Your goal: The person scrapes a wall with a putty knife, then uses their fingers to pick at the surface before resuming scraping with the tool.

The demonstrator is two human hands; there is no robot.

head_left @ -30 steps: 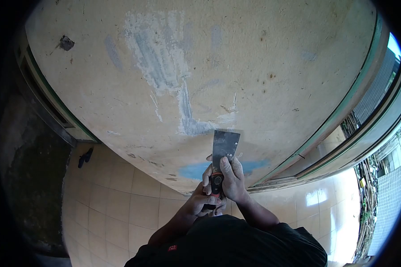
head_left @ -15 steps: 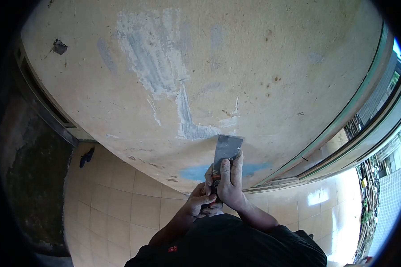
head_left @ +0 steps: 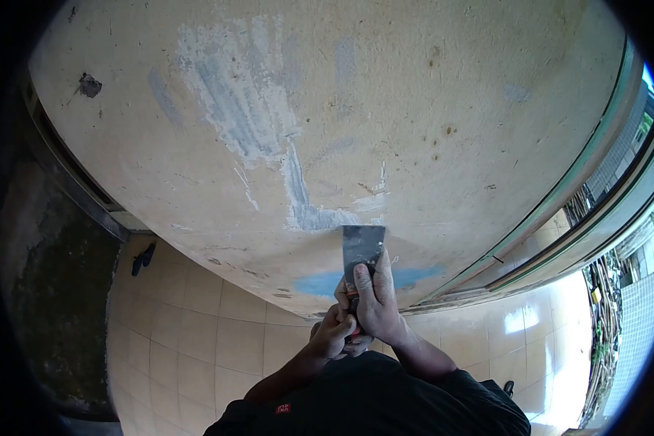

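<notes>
Forearms [head_left: 287, 374] angle inward, the right hand [head_left: 376, 299] above the left hand [head_left: 333, 336]; both curl closed round the scraper [head_left: 361, 254], right thumb [head_left: 364, 282] on its blade [head_left: 363, 240]. It points up before a beige wall [head_left: 472, 174] with white patches [head_left: 243, 94] and a blue smear [head_left: 418, 276]; left of the body spreads tiled floor [head_left: 189, 349]

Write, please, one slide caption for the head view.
Left hand and right hand hold a scraper before a wall with whitish patches.
</notes>
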